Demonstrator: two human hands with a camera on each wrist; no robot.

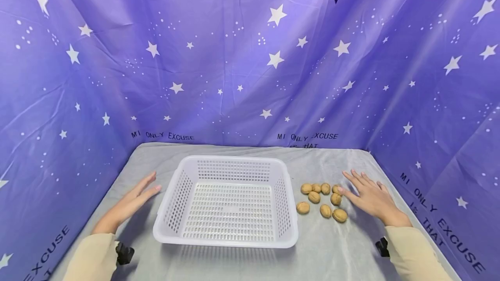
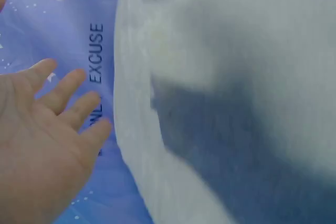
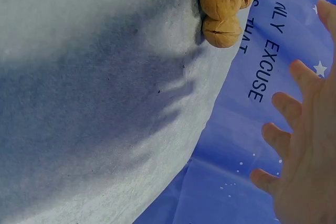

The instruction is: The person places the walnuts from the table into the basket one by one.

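Hands (image 1: 373, 198) above grey cloth (image 1: 328, 246), walnuts (image 1: 314, 197) between; starry drapes (image 1: 234, 68) behind.

Wrist views now: left edge crops your left hand (image 2: 47, 140), right edge crops your right hand (image 3: 311, 145)!

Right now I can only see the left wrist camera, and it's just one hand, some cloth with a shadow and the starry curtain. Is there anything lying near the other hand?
Observer: Yes! Nine walnuts lie on the gray cloth there.
Operator: Wow, nine! Is there something big next to them?
Observer: Yes, in the head view a white basket with lots of little holes stands to the left of them.
Operator: And is that other hand holding a walnut?
Observer: No, the right hand holds nothing; its fingers are spread.
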